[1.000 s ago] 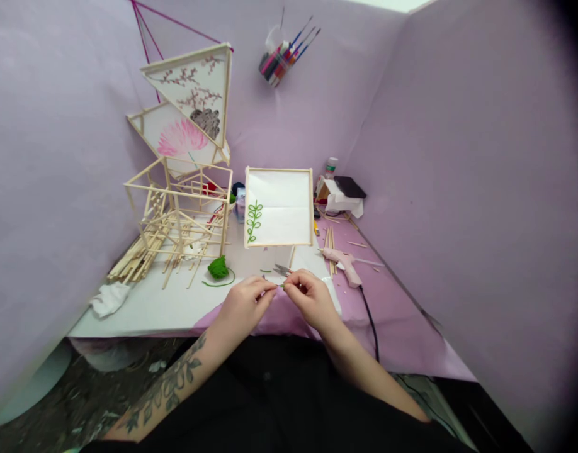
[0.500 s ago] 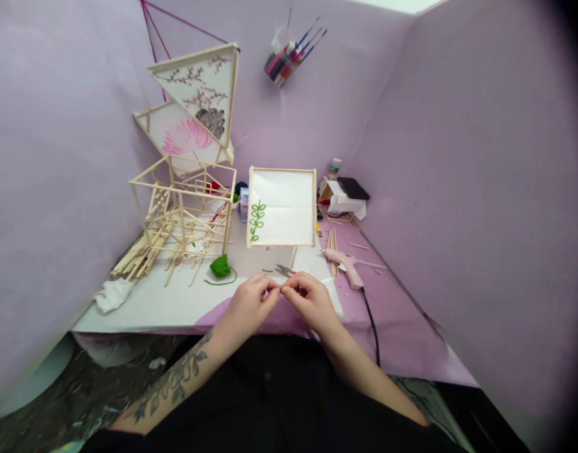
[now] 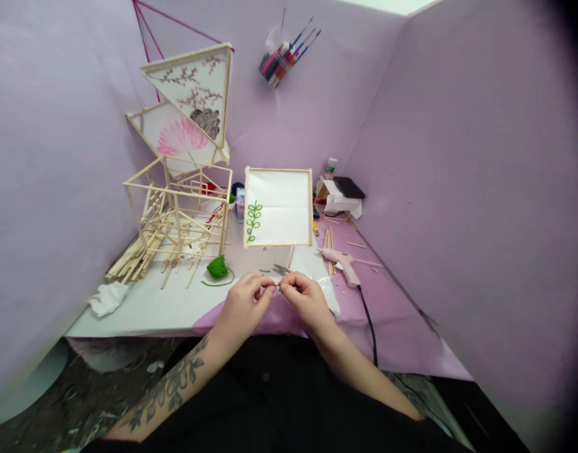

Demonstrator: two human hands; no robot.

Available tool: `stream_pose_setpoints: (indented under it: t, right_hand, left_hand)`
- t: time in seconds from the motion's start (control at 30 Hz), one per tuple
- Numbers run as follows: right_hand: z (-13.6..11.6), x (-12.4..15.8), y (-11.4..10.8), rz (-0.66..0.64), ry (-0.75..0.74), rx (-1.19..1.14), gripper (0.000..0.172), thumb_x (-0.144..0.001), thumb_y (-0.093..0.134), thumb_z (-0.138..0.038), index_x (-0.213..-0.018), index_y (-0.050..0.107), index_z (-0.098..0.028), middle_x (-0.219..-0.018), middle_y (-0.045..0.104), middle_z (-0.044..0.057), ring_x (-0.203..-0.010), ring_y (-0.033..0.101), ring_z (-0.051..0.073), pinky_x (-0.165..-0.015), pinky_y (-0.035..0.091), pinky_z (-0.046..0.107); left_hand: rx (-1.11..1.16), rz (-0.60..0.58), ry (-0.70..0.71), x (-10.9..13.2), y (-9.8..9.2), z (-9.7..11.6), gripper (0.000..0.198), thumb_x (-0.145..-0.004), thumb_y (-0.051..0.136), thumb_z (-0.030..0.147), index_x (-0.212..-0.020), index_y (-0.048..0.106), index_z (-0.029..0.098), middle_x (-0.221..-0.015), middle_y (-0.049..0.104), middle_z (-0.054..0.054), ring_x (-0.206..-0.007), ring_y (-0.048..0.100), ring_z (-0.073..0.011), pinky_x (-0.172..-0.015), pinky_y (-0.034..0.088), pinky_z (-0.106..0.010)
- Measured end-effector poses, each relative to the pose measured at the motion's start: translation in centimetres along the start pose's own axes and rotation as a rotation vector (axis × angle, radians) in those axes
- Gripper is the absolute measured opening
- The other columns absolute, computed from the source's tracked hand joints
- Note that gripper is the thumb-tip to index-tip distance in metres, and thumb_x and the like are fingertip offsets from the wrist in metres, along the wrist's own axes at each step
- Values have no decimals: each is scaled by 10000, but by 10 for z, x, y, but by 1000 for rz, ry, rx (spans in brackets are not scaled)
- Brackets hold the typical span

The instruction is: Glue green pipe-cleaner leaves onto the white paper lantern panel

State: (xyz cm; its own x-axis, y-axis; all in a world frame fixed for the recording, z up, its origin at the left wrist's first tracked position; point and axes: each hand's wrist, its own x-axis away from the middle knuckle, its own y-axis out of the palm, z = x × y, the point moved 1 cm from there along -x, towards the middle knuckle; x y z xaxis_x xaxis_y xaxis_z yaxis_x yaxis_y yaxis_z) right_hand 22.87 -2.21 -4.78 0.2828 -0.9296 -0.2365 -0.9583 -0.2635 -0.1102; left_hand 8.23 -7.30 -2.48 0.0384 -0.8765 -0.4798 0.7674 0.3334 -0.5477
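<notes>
My left hand and my right hand meet fingertip to fingertip above the front of the table, both closed in a pinch. Between them a short bit of green yarn barely shows; most of it is hidden by the fingers. Just beyond the hands lie scissors and a small green yarn scrap. A green yarn ball with a loose tail sits to the left. Behind stands a white panel in a stick frame, with a green leafy yarn sprig along its lower left.
An open stick frame and a pile of sticks occupy the left, near a crumpled tissue. At right lies a pink glue gun with its black cord trailing over the edge. Painted panels hang behind.
The two hands' fingertips have parted slightly, and a bit of green shows at the right fingers. The whole view has shifted a little; the things on the table stay put.
</notes>
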Motion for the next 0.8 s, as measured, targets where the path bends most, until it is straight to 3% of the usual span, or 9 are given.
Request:
stream_pose_setpoints:
  t: [0.27,0.8]
  right_hand:
    - [-6,2,0,19,-127,93,112,-773,580,-211,-664,602,-196,-738,623,15,-715,563,154,-648,429,263]
    - [-7,1,1,40,-112,106,117,-760,586,-212,-647,612,-195,-710,627,12,-695,560,151,-639,419,265]
  left_hand:
    - [23,-14,-52,-2,4,1,106,-795,615,161,-783,717,183,-718,696,-11,-621,599,-124,-611,474,-233]
    - [-24,-76,-103,1,9,-5,155,-799,587,181,-730,725,192,-715,702,-9,-668,610,-130,-658,433,-224]
